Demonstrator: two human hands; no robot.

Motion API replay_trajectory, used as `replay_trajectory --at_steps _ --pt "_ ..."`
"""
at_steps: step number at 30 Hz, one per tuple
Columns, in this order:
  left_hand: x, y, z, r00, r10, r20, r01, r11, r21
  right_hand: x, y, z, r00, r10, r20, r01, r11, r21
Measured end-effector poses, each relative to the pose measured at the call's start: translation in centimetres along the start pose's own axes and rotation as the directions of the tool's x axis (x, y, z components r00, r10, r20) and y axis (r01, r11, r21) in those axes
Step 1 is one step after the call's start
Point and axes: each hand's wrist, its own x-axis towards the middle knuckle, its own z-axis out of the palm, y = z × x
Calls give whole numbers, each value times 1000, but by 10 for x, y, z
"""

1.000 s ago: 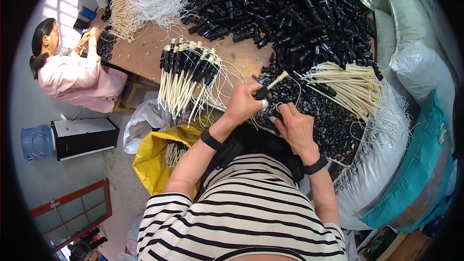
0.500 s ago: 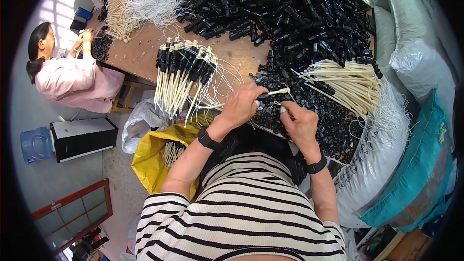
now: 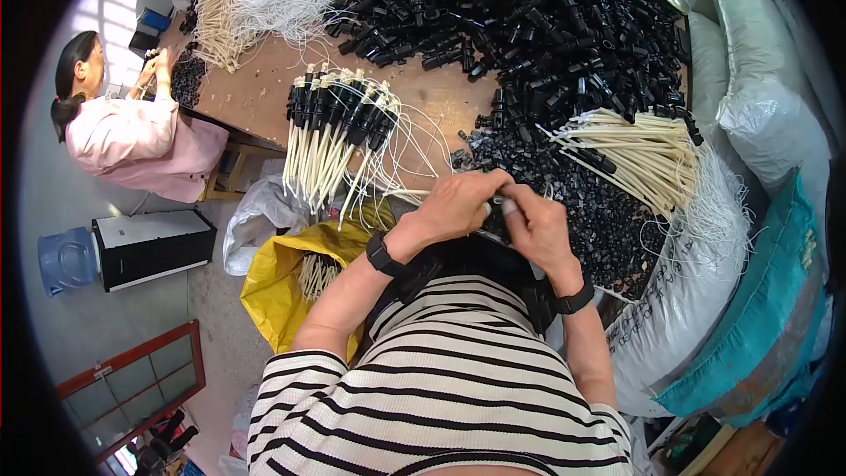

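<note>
My left hand (image 3: 458, 205) is closed round a slim cream tube (image 3: 409, 193), whose end sticks out on the left side of the fist. My right hand (image 3: 538, 225) meets it, thumb and fingertips pinched together at the tube's other end; what they pinch is hidden. Both hands are over a spread of small black pieces (image 3: 599, 216) at the table's near edge. To the left lies a bundle of cream tubes with black sleeves (image 3: 339, 128) and white strings. Right of my hands rests a stack of bare cream tubes (image 3: 639, 154) with white strings (image 3: 718, 203).
A large heap of black plastic sleeves (image 3: 520, 18) covers the table's far side. More stringed tubes (image 3: 229, 13) lie at the far left. A yellow sack (image 3: 269, 286) stands below the table edge; white sacks (image 3: 758, 62) crowd the right. Another person (image 3: 123, 132) sits at the left.
My hands have come together, the right moving up and left to the left hand's fingertips. The tube's tip, which showed between them before, is now covered.
</note>
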Motion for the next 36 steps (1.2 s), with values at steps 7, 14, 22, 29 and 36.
replay_trajectory --at_steps 7,14,22,29,36 --pt "5 -3 -4 992 84 -96 -101 976 -192 -5 3 2 988 -46 148 62 992 -106" --pt "-2 -8 6 962 120 -246 -140 988 -64 -7 -3 6 995 -67 69 75 990 -121" --pt "-2 -16 0 943 200 -264 -254 948 -191 -7 -3 6 996 -87 13 88 990 -112" --pt "-8 -19 -7 931 246 -271 -304 932 -199 -5 0 4 993 -39 116 15 978 206" --pt "10 -31 -14 979 156 -133 -181 961 -210 -4 9 9 998 -35 55 28 992 123"
